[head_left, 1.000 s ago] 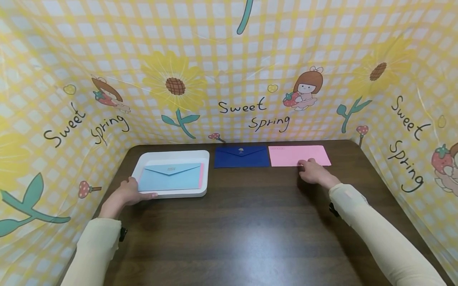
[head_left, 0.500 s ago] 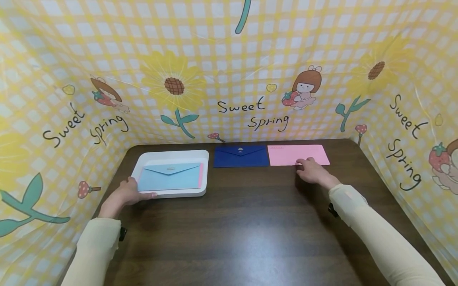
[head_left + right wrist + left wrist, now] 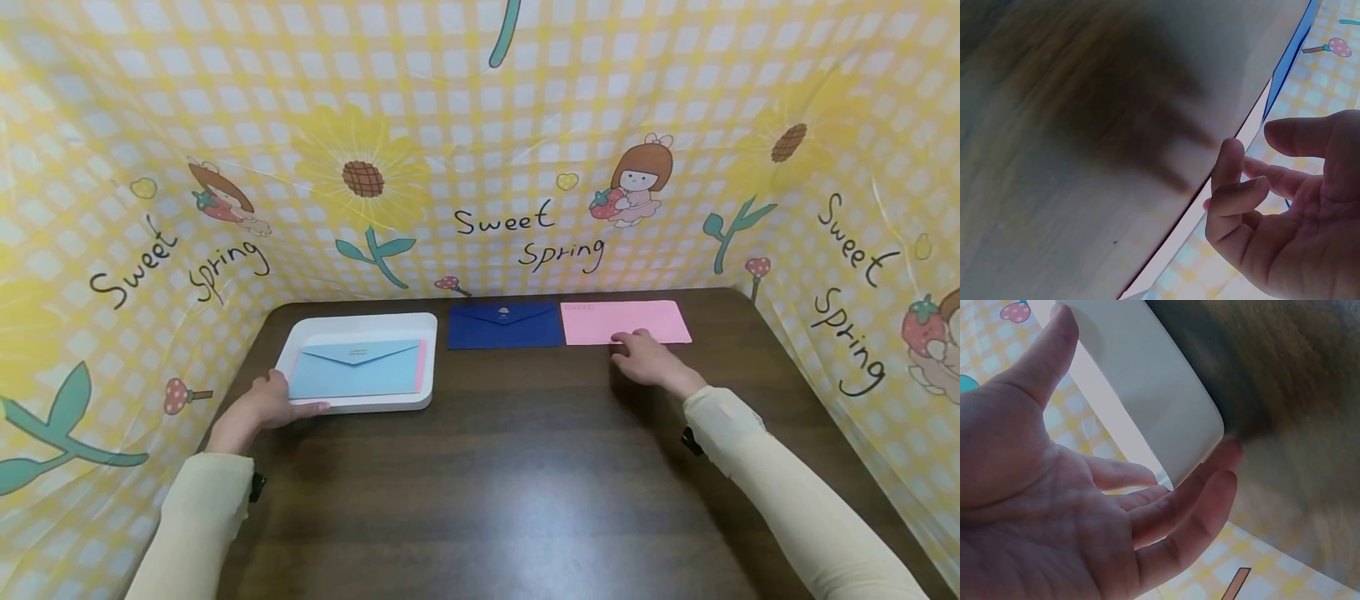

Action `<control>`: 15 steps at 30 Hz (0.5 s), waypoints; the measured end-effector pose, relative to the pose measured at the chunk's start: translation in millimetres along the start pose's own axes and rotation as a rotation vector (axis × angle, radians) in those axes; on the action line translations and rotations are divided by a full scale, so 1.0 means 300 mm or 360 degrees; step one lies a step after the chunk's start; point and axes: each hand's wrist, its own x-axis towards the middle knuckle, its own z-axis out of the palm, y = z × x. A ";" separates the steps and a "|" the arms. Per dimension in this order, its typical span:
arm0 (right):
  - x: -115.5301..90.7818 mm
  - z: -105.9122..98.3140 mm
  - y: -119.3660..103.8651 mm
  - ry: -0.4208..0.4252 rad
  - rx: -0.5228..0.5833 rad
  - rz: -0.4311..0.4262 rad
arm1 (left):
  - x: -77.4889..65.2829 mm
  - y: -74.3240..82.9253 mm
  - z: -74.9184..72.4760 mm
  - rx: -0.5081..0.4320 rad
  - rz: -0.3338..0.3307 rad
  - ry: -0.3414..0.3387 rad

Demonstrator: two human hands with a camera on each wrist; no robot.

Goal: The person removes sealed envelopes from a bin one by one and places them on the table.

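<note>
My left hand [image 3: 267,405] holds the front left corner of a white tray [image 3: 433,360]. In the left wrist view the thumb lies along the tray's side and the fingers curve round its corner. Inside the tray lies a light blue envelope [image 3: 356,377], with a pink piece [image 3: 422,367] showing from under its right edge. At the table's far right lies a pink envelope [image 3: 622,317]. My right hand [image 3: 651,362] is over its front edge, fingertips right at that edge, fingers loosely bent and thumb apart in the right wrist view.
A dark blue envelope [image 3: 504,328] lies between the tray and the pink envelope, along the back edge of the brown wooden table [image 3: 480,467]. A yellow checked cloth [image 3: 480,150] with printed flowers hangs behind the table and at both sides.
My right hand has slid a little to the left along the pink envelope's front edge. My left hand and the tray have stayed in place.
</note>
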 end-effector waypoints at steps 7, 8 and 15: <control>0.004 -0.001 -0.041 0.0015 0.0001 -0.0098 | 0.003 -0.012 0.005 0.0150 0.0035 0.0089; 0.004 0.000 -0.046 0.0015 0.0002 -0.0105 | 0.007 -0.015 0.005 0.0179 0.0045 0.0106; 0.001 0.002 -0.079 0.0007 0.0029 -0.0107 | 0.075 -0.061 0.014 0.0255 0.0097 0.0123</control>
